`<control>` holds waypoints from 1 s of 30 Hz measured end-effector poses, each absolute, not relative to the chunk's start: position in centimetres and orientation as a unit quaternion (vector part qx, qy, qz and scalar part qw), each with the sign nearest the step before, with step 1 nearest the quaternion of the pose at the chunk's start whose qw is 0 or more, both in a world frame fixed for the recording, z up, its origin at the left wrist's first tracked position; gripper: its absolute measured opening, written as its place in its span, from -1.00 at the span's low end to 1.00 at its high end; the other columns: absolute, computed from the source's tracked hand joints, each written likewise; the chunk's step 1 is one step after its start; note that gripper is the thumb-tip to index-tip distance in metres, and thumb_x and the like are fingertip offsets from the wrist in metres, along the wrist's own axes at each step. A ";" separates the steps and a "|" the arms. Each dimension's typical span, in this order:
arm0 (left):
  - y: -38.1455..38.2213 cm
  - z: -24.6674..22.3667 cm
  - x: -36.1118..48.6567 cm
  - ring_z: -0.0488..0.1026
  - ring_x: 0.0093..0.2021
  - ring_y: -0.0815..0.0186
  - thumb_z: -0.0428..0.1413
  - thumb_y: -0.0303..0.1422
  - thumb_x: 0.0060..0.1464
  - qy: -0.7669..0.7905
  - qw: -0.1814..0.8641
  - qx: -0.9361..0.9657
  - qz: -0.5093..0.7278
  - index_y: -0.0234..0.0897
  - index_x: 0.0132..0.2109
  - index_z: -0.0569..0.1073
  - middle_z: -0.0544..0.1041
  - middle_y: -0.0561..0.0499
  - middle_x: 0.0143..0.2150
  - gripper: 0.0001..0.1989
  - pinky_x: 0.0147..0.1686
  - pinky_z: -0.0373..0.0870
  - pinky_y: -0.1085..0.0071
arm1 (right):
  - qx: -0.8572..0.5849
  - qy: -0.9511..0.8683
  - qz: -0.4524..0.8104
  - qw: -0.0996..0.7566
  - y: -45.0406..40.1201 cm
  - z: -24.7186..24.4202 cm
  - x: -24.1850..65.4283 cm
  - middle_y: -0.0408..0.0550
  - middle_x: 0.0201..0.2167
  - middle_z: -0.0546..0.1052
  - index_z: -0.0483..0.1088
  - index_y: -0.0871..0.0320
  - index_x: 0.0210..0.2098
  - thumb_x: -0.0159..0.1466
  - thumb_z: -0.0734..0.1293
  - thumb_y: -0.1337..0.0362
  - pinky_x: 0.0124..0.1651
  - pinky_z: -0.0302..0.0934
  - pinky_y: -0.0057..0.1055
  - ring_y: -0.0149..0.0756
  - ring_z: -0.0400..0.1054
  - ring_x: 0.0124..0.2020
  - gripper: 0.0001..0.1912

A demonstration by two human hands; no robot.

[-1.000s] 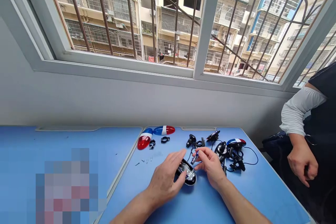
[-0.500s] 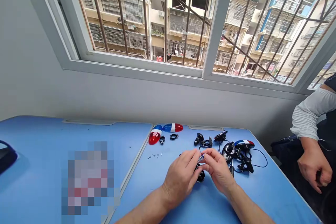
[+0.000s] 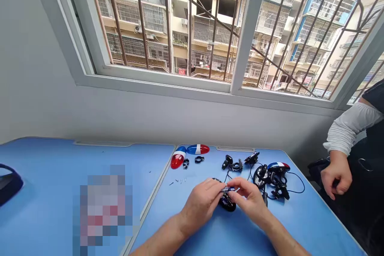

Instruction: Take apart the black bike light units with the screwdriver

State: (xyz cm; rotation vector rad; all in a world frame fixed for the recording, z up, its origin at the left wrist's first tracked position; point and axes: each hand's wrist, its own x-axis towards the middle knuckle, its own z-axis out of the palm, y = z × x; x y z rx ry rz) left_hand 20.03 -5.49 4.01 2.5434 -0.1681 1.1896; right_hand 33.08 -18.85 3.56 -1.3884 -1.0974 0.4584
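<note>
1. The step in hand looks like fine two-handed handling: a small printed cylinder (image 3: 228,189), probably a battery, lies between the fingertips over the black housing (image 3: 228,205), just below and right of the centre of the frame
2. The left hand (image 3: 201,201) has its fingers drawn together at one end of the cylinder; the right hand (image 3: 251,199) pinches the other end between thumb and fingers
3. Any next move calls, I judge, for a light grip and a check of which end faces which way (the print is too small to read here)
4. The fingers and cylinder hide part of the housing, which lies on the blue table (image 3: 252,240); its inside cannot be made out well
5. Right of the hands, black clamps and units lie in a cluster (image 3: 261,176) with a loose cable (image 3: 304,186), near enough to snag the right hand
6. Left of centre, two red, white and blue covers (image 3: 198,149) lie by two black rings (image 3: 199,159), with small screws (image 3: 181,181) below, easily knocked by a sleeve or wrist
7. At the right edge, another person's hand (image 3: 336,176) hangs well apart from the work
</note>
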 end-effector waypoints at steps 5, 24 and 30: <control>-5.5 4.2 20.1 0.46 -0.40 0.27 -0.10 -0.50 0.28 -0.089 0.184 0.886 0.416 -0.27 -0.15 0.48 0.57 -0.03 -0.36 -0.75 -0.41 0.45 0.40 | -0.597 -0.594 0.014 0.540 -19.2 3.4 33.4 -0.04 -0.34 0.59 0.53 0.06 -0.22 0.26 0.33 0.28 -0.34 0.36 -0.42 -0.28 0.44 -0.31 -0.85; 1.7 3.0 20.7 0.48 -0.04 0.12 -0.06 -0.34 0.21 0.215 0.354 0.703 0.578 -0.29 0.05 0.38 0.53 -0.18 -0.03 -0.69 -0.13 0.47 0.19 | -0.832 -0.501 0.053 0.232 -5.9 5.8 34.5 -0.18 -0.42 0.59 0.54 0.05 -0.38 0.14 0.36 0.30 -0.37 0.09 -0.50 -0.32 0.42 -0.35 -0.90; 2.5 3.4 20.4 0.50 -0.05 0.16 -0.04 -0.30 0.21 0.234 0.373 0.674 0.593 -0.27 0.05 0.37 0.54 -0.16 -0.04 -0.70 -0.17 0.48 0.27 | -0.847 -0.515 0.044 0.125 -4.3 6.5 32.1 -0.09 -0.25 0.62 0.53 0.05 -0.25 0.20 0.30 0.32 -0.32 0.13 -0.45 -0.21 0.47 -0.19 -0.82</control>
